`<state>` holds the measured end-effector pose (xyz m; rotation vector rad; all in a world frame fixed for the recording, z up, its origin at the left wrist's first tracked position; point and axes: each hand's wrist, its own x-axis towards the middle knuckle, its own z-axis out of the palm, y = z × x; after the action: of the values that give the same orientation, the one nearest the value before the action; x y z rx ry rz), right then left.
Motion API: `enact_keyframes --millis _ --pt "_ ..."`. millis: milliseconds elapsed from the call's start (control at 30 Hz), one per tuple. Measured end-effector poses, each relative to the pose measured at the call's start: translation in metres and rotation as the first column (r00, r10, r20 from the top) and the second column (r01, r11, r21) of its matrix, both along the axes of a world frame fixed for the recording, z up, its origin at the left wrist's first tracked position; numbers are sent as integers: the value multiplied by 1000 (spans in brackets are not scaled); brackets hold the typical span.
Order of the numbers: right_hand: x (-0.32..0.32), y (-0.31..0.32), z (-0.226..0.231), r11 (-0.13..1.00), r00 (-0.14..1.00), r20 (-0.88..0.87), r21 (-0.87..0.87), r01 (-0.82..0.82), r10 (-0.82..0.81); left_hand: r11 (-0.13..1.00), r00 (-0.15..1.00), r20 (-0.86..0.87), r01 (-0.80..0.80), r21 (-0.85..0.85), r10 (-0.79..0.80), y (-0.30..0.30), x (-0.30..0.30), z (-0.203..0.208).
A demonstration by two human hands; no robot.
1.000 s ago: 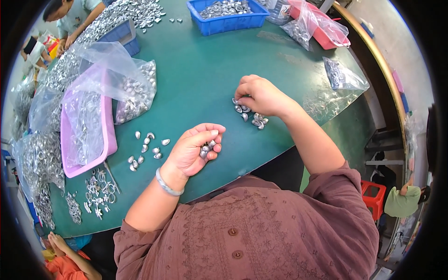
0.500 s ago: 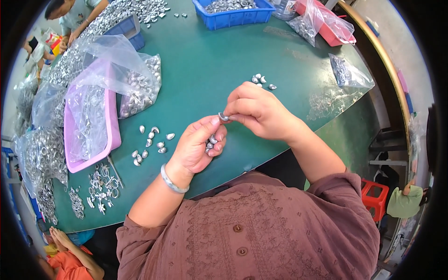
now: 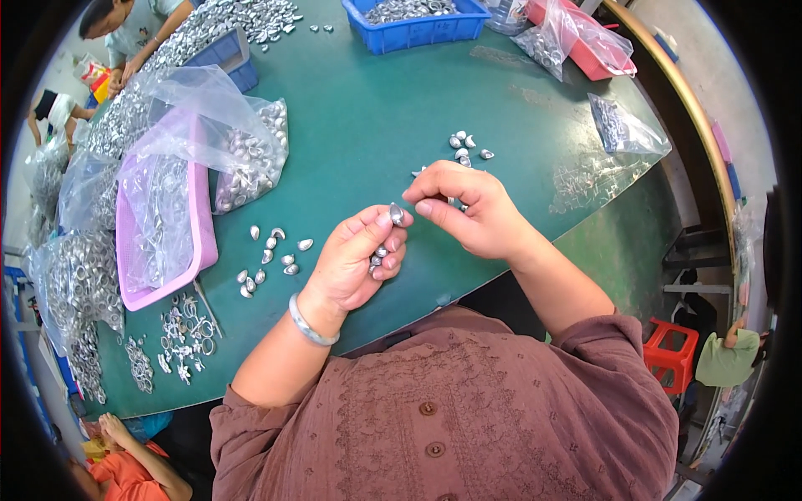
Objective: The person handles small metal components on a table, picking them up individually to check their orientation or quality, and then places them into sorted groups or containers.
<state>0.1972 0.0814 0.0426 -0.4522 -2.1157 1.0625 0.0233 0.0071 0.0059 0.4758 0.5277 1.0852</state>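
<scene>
The silver piece (image 3: 396, 214) at the tip of your left grip (image 3: 355, 250) is small, rounded and tapered to a point, with a smooth metallic sheen; your thumb and forefinger pinch it, while more silver pieces (image 3: 378, 255) are held in the curled fingers below it. Your right grip (image 3: 468, 204) is just beside it, thumb and forefinger a narrow gap apart, with nothing visible between their tips. Beyond your right grip lies a small cluster of like pieces (image 3: 462, 144), some partly hidden by that hand; to the left of your left grip lie loose pieces (image 3: 269, 255), a few of them curved like crescents. The counter (image 3: 359, 125) under both is green, glossy and scuffed toward the right. Farther left of your left grip stand a lilac basket (image 3: 206, 242) and a filled clear bag (image 3: 251, 159); well beyond both grips is a blue tray (image 3: 418, 32) of metal parts. Behind your right forearm is a red stool (image 3: 668, 355); at the lower left sits a person in orange (image 3: 134, 476).
</scene>
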Motion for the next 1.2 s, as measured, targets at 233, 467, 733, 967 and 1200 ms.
enact_keyframes --millis 233,467,733,967,1200 --pt "-5 -1 4 995 997 73 -95 22 -15 999 997 -72 17 46 -14 -2 2 -3" --pt "-5 -5 -2 997 999 -15 69 39 -38 998 998 -5 -56 14 56 -1 6 -1" --pt "-6 -25 -16 870 980 -178 -493 -6 -94 995 998 16 -65 72 64 0 4 -3" --pt "-5 -28 -17 854 968 -216 -521 -4 -127 992 994 -52 -94 83 98 -1 6 -3" --pt "-6 -30 -17 835 967 -224 -550 -22 -122 994 989 -109 -96 49 101 0 5 -3"
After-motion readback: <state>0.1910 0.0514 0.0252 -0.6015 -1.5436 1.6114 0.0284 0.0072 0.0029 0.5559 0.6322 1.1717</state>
